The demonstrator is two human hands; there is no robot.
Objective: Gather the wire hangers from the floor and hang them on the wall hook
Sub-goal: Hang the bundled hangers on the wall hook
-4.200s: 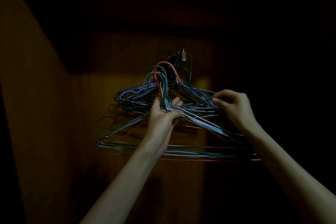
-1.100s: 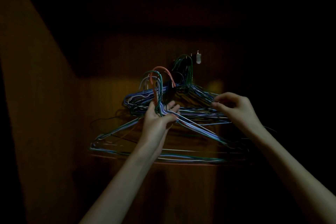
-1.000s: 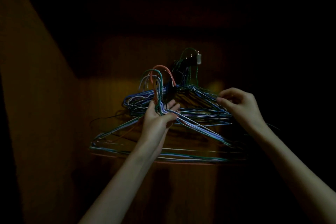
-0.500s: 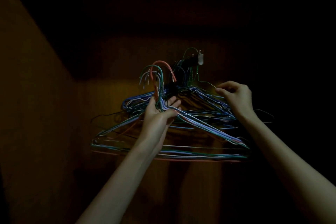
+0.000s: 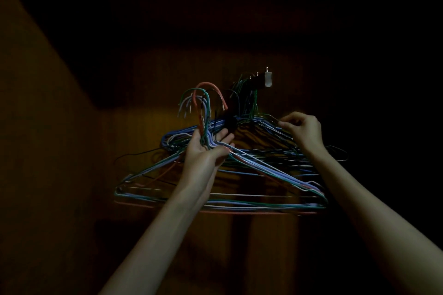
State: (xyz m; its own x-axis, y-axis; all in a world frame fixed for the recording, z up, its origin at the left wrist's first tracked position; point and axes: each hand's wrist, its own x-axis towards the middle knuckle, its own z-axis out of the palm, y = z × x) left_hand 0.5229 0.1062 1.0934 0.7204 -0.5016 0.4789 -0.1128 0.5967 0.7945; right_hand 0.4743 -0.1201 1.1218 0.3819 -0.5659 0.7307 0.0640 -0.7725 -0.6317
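Observation:
The room is very dim. My left hand [image 5: 207,151] grips the necks of a bundle of wire hangers [image 5: 261,167] in blue, green, white and red, raised in front of a wooden wall. Their hook ends [image 5: 203,100] stick up above my fingers. Behind the bundle, several darker hangers [image 5: 247,93] hang from a small metal wall hook [image 5: 268,79]. My right hand [image 5: 303,128] pinches the shoulder wire of one of the hanging hangers, just right of and below the hook.
The brown wood-panelled wall [image 5: 143,141] fills the view, lit faintly in the middle and black toward the top and right. A second wall surface [image 5: 36,127] angles in at the left. Nothing else shows in the dark.
My right hand has shifted up and a little right along the hanging hangers' shoulder. The bundle in my left hand has stayed nearly still.

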